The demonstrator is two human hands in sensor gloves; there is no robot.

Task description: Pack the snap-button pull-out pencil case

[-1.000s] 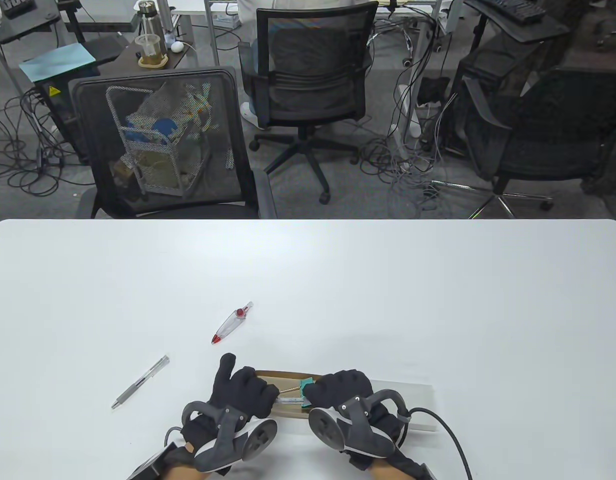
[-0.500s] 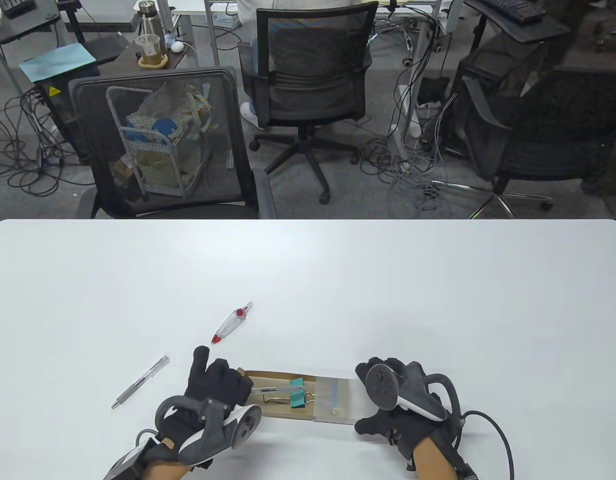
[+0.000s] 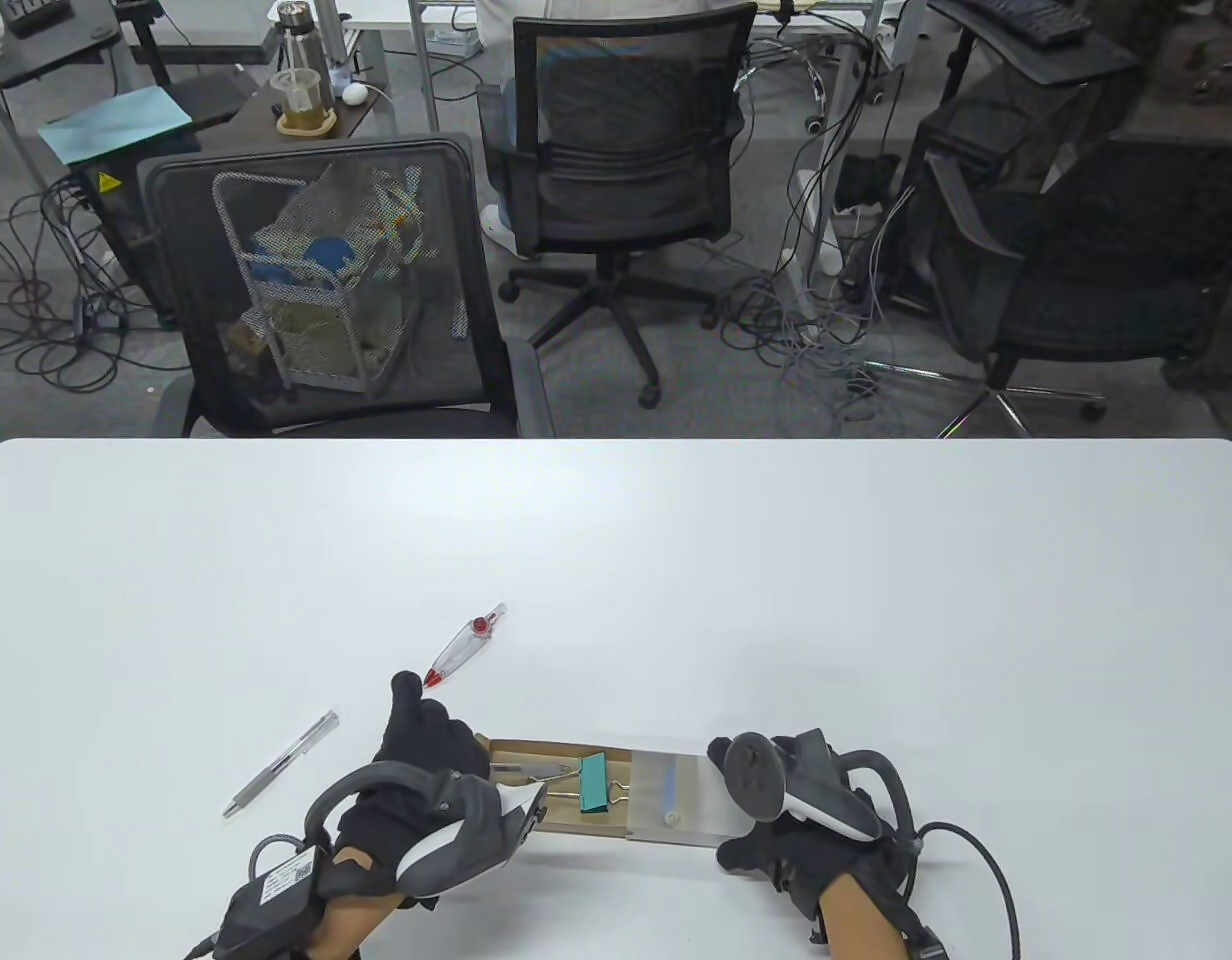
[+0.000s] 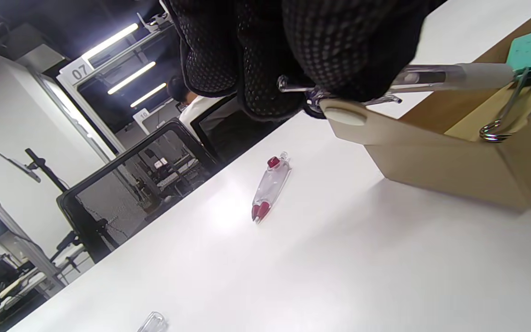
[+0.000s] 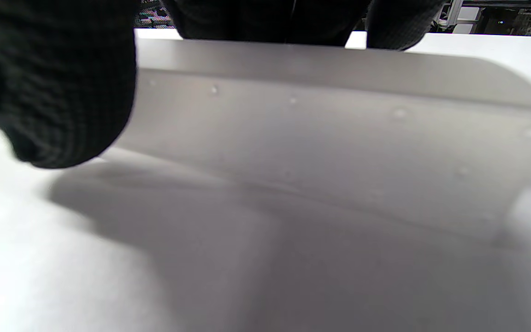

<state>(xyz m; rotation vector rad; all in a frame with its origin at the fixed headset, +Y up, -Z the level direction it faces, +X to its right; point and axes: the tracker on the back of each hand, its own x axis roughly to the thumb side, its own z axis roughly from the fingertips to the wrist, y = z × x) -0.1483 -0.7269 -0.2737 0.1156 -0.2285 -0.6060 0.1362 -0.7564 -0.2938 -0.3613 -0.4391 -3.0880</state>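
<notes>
The pencil case lies near the table's front edge. Its brown cardboard drawer (image 3: 561,812) is pulled out to the left of the frosted sleeve (image 3: 676,795). A teal binder clip (image 3: 594,782) and a clear pen (image 3: 524,768) lie in the drawer. My left hand (image 3: 446,745) is at the drawer's left end, and in the left wrist view its fingers (image 4: 339,50) hold the clear pen's (image 4: 436,76) end above the snap button (image 4: 345,115). My right hand (image 3: 751,850) grips the sleeve's right end, with the thumb (image 5: 53,92) on the sleeve (image 5: 339,138).
A clear and red correction tape (image 3: 464,648) lies just beyond my left index finger; it also shows in the left wrist view (image 4: 270,184). A second clear pen (image 3: 281,765) lies to the left. Black mesh chairs (image 3: 326,290) stand behind the table's far edge.
My right hand has moved right off the drawer onto the sleeve. The drawer and my left hand have shifted left, uncovering the binder clip and pen. My left index finger now reaches toward the correction tape.
</notes>
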